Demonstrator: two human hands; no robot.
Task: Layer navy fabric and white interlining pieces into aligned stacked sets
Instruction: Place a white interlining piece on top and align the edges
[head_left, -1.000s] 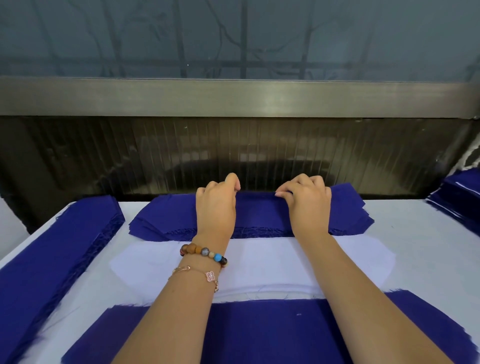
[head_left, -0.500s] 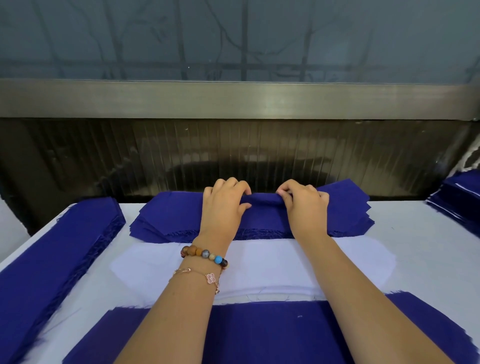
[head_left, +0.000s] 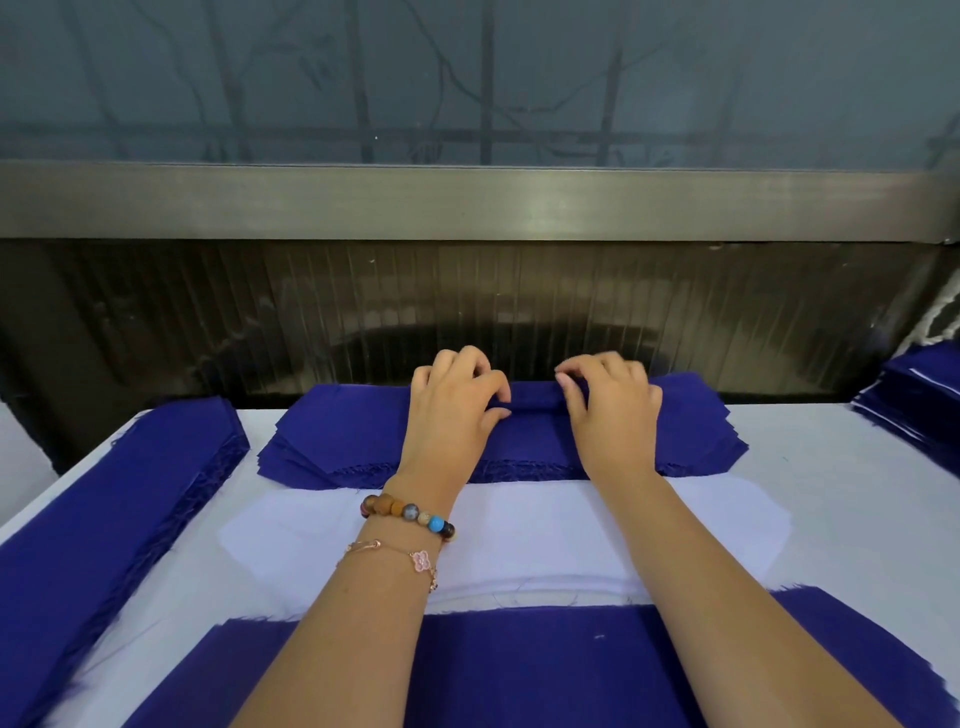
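1. Navy cut fabric pieces, piled in a thick, slightly fanned stack, sit at the middle of the far edge of the white table in the head view, the only one given. Both hands are on this stack.
2. The left hand, above a beaded bracelet, curls its fingers over the stack's far side. Its thumb presses inward, gripping the top navy layer, which is bunched into a low ridge between the hands.
3. The right hand mirrors it, with thumb and forefinger pinching the other end of that ridge. Gripping close to the middle with both hands looks meant to peel one layer off without dragging those beneath.
4. A flat white interlining piece with angled ends lies just nearer than the stack, meeting its frayed near edge, under both forearms. It probably waits there as the bed for the navy layer, a short pull away.
5. A broad navy fabric panel lies along the near edge, its frayed far side meeting the white piece. Which overlaps which cannot be told.
6. A long navy pile runs down the left edge. At the far right corner, a navy pile with thin white lines between its layers is likely finished sets, parked clear of the working lane.
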